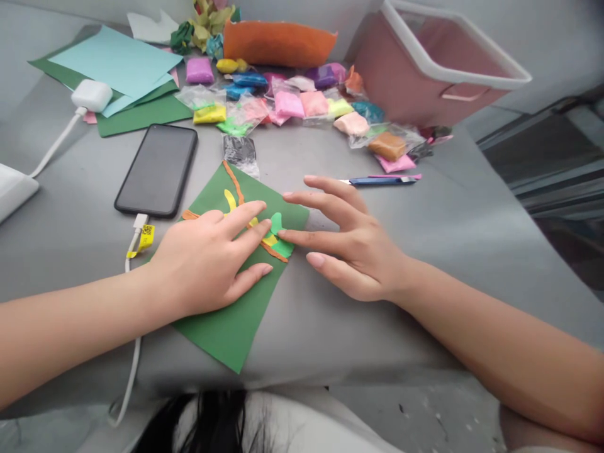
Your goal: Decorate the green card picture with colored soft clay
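- The left hand (202,261) lies palm down and spread across the green sheet (236,336), pinning it rather than gripping; whether anything sits beneath the palm I cannot tell.
- The right hand (353,242) is loose, fingers apart, nothing grasped; its index fingertip rests at the edge of the light-green pieces (283,247), near the sheet's right corner.
- Beside them run orange-brown strips (234,184) and yellow pieces (229,200), partly hidden by the left hand. These look like soft modelling clay: light, easily dented or smeared, perhaps tacky, so flat fingertip pressure should suit them better than a pinch.
- The sheet, lying on the grey table (325,340), seems thin and light, apt to slide or crease; its bare lower corner offers the cleanest hold.
- Farther out, a phone (157,170) lies left of the sheet, and a blue cutter (382,181) beyond the right hand.
- At the back are wrapped clay packets (289,104) and a pink bin (396,82).
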Demonstrator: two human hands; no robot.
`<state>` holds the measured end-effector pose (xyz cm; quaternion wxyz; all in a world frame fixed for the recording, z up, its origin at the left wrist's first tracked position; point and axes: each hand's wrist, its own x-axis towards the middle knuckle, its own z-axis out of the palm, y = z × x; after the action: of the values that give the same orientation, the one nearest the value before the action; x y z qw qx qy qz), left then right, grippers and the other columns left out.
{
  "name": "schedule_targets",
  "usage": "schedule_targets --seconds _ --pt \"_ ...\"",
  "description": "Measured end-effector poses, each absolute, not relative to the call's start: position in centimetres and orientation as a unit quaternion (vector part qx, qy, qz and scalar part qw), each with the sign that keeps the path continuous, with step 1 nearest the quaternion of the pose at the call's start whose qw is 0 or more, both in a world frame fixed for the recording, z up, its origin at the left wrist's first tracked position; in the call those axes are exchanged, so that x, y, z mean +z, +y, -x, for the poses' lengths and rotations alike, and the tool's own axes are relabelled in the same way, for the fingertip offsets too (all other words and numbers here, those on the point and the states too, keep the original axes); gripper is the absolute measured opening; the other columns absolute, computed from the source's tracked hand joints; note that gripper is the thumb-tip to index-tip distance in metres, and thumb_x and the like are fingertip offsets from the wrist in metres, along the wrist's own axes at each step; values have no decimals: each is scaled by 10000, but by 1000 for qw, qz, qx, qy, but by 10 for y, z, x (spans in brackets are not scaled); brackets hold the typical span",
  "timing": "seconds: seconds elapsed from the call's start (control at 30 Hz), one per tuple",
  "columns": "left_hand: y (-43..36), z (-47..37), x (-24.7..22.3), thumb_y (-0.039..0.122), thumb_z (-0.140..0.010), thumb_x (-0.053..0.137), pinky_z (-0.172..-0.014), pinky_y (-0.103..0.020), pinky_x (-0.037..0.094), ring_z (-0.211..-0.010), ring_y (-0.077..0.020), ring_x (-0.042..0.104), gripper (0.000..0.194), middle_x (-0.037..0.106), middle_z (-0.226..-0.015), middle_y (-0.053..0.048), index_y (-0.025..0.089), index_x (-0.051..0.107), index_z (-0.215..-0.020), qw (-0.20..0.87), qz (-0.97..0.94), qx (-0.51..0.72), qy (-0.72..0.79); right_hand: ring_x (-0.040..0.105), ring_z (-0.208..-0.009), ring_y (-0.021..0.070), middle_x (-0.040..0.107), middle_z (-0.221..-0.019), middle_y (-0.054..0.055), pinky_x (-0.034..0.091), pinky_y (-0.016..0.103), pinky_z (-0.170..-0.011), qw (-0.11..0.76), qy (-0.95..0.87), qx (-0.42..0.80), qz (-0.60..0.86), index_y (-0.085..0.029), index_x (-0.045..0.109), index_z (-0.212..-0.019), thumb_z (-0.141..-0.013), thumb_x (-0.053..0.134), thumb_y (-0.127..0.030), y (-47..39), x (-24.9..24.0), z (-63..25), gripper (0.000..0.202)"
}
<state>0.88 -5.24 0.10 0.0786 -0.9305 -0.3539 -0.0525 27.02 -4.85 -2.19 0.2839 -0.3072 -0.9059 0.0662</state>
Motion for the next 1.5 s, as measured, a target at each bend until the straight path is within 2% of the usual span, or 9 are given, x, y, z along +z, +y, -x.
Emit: schedule_targets --seconds 0.13,0.27,0.47,0.6,0.7,0.87,1.07,1.23,1.5 --pt "-52 -9 1 492 -1023 387 -666 -406 571 -929 -295 734 547 543 -1536 -55 194 602 -1428 79 932 -39 -352 366 -1489 358 541 -1485 90 340 614 -1216 283 -909 54 301 -258 752 -1170 -947 487 -333 -48 -23 -269 355" --pt "-52 -8 -2 474 -1018 425 -666 -408 583 -927 -305 742 531 591 -1484 -105 165 613 -1408 91 935 -70 -335 372 -1483 360 545 -1474 102 349 618 -1205 283 -910 39 300 -251 750 -1163 -946 486 -341 -48 -23 -268 353" --pt "-53 -7 -1 363 -1023 466 -526 -349 537 -760 -247 758 350 728 -1281 -99 233 714 -1232 126 950 -123 -260 393 -1466 355 576 -1446 103 362 605 -1194 269 -907 40 322 -257 773 -1137 -957 480 -286 -48 -19 -269 345" --pt "-56 -6 1 409 -1036 452 -532 -355 537 -730 -241 759 371 728 -1284 -121 233 737 -1194 131 952 -104 -256 398 -1468 346 576 -1464 65 368 621 -1186 259 -905 49 335 -304 766 -1145 -960 481 -306 -47 -18 -270 340" --pt "-56 -6 0 520 -1041 405 -485 -344 509 -668 -230 751 484 732 -1271 -138 211 741 -1201 145 952 -109 -245 403 -1467 341 574 -1465 57 381 619 -1181 261 -906 38 331 -311 761 -1136 -951 493 -307 -48 -19 -269 326" --pt "-56 -6 -1 629 -1009 384 -467 -322 486 -589 -212 725 617 721 -1262 -196 168 731 -1229 150 955 -115 -230 425 -1450 362 587 -1423 143 418 603 -1161 290 -920 -4 265 -206 735 -1142 -911 540 -256 -48 -21 -266 307" --pt "-58 -6 1 674 -993 341 -451 -305 452 -498 -194 680 622 733 -1237 -199 267 721 -1270 149 958 -107 -222 434 -1449 338 605 -1418 113 407 606 -1166 286 -917 23 278 -243 735 -1163 -940 511 -295 -48 -21 -265 320" --pt "-58 -6 1 700 -983 320 -434 -308 437 -490 -198 681 659 730 -1241 -203 267 726 -1269 156 957 -101 -223 439 -1448 313 629 -1383 110 421 590 -1167 290 -906 59 303 -253 760 -1129 -976 463 -327 -49 -22 -264 343" --pt "-59 -6 0 724 -966 337 -449 -307 416 -487 -186 666 675 711 -1271 -221 269 690 -1318 148 959 -84 -225 460 -1424 331 636 -1376 108 389 606 -1182 308 -890 102 320 -264 769 -1139 -985 454 -336 -50 -22 -263 357"
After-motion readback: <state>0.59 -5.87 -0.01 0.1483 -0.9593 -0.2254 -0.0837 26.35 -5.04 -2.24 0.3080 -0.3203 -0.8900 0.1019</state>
